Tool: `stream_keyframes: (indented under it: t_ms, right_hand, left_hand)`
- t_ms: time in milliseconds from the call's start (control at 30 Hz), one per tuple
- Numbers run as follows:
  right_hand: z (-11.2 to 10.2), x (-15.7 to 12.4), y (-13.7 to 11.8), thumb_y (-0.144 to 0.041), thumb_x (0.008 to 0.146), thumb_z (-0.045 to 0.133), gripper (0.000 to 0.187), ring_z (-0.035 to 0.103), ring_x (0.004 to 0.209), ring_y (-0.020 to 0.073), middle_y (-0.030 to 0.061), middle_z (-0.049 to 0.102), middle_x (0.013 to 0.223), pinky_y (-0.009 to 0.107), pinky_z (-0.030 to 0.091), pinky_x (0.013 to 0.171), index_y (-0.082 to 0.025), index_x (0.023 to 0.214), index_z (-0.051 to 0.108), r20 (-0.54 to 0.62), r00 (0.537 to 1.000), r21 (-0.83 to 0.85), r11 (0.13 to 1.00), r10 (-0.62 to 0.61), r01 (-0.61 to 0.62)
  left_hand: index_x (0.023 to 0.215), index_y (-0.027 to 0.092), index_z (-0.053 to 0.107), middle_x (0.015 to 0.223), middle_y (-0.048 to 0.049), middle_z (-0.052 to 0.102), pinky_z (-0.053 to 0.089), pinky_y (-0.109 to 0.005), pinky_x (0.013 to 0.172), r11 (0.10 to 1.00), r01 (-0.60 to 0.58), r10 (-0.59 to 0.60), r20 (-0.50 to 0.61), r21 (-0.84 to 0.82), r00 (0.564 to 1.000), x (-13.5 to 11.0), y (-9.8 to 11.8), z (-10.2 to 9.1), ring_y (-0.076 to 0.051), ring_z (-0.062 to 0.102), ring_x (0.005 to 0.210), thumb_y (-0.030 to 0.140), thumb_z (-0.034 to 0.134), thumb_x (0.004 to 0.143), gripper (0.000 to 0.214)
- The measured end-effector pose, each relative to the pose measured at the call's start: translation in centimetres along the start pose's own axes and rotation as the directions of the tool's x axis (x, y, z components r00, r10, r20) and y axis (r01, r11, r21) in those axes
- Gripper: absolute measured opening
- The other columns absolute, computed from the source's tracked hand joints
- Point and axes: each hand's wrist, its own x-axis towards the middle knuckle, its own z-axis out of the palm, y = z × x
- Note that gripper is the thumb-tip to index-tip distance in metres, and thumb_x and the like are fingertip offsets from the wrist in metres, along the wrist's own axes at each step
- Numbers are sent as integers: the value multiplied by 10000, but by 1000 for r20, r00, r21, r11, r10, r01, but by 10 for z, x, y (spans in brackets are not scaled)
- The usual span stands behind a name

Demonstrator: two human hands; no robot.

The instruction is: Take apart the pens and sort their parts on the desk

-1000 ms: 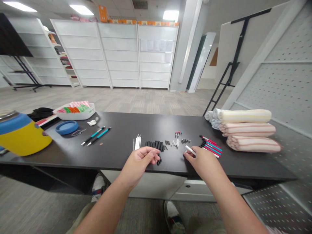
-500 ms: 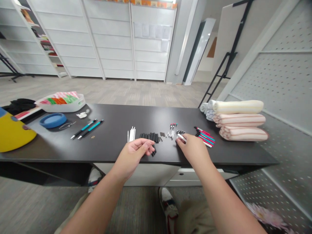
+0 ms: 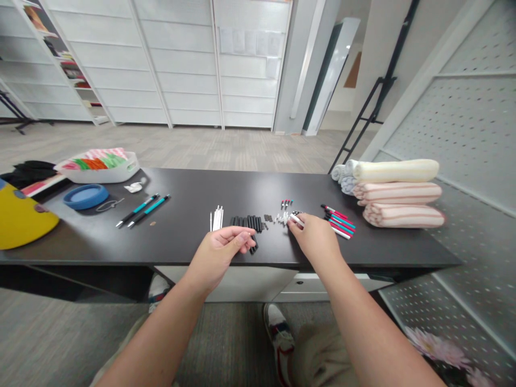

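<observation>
My right hand [image 3: 316,234] pinches a white pen barrel [image 3: 297,220] just above the table, beside small white pen parts [image 3: 282,217]. My left hand [image 3: 226,250] is closed, thumb against the fingers, near the row of black pen grips [image 3: 245,222]; whatever lies in its fingertips is too small to make out. White refills [image 3: 218,217] lie behind the left hand. Dark little clips [image 3: 268,218] sit between the grips and the white parts. Small red-and-blue-tipped pieces [image 3: 286,203] stand farther back. Pink, teal and white barrels [image 3: 339,222] are stacked right of my right hand.
Two assembled teal pens [image 3: 148,210] lie at left, near a blue round lid [image 3: 86,196] and a white basket [image 3: 131,165] of colourful packets. Rolled towels [image 3: 403,192] are piled at the right end of the dark table [image 3: 189,185]. A yellow object [image 3: 24,223] stands at far left.
My right hand has moved slightly left with the white barrel, closer to the small white parts. My left hand keeps nearly the same pose. The view has shifted a little.
</observation>
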Motion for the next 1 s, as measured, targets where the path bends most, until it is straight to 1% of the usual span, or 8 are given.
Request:
stream_keyframes:
  t_ms: [133,300,367,467,633,800,900,1000]
  right_hand:
    - [-3,-9,4,-413,972,617,278,641,683,192,46,743,763,290,339,617,-206,838,744,-127,992,252,967,-6,38]
    - [-9,-34,-14,-452,961,662,266,669,688,161,30,790,892,259,466,662,-220,971,793,-241,964,623,744,-111,242]
    - [-11,-43,-27,-411,943,707,215,654,645,137,17,801,942,245,476,626,-246,1040,803,-248,945,656,681,-212,325]
    - [-12,-50,-43,-328,942,730,196,721,809,147,8,808,1026,227,511,688,-281,1119,798,-252,902,674,605,-350,424]
    - [-9,-51,-53,-284,971,712,160,715,808,136,-13,798,916,227,512,734,-296,1098,808,-258,864,680,555,-431,480]
    - [-14,-50,-45,-312,984,683,148,721,813,149,-6,803,929,238,504,733,-282,1059,806,-258,868,634,603,-425,484]
    - [-16,-45,-31,-347,978,665,156,728,810,167,8,805,949,251,488,713,-264,1011,793,-197,932,536,762,-304,362]
    - [-12,-37,-18,-360,963,659,168,725,760,207,29,792,847,285,440,676,-241,950,776,-62,978,280,937,-201,210]
  left_hand:
    - [1124,154,805,890,-72,769,510,-249,771,1000,-27,27,1,16,1000,-1,0,0,-126,617,757,427,711,973,326]
    - [1148,147,794,907,-72,767,507,-251,750,997,-45,44,23,56,999,-1,1,1,-126,605,741,462,644,1010,376]
    - [1153,149,787,902,-61,761,506,-255,751,992,-60,53,59,112,997,-1,3,1,-131,610,743,464,611,1025,382]
    - [1094,158,785,822,-30,728,499,-266,775,963,-91,65,106,255,992,-2,6,0,-151,632,767,463,560,1043,382]
    - [924,168,762,772,-12,693,473,-268,765,891,-145,69,189,430,980,-3,10,-3,-163,643,777,446,498,1060,407]
    - [1083,177,786,821,-22,719,487,-276,788,904,-148,61,220,402,974,-4,8,-3,-165,648,800,451,492,1065,402]
    - [1208,186,764,943,-42,760,505,-275,792,928,-122,54,196,352,979,-4,6,-1,-153,647,796,463,506,1060,407]
    - [1222,176,763,949,-56,769,517,-269,777,934,-95,35,178,344,983,-4,8,1,-148,646,779,459,512,1052,415]
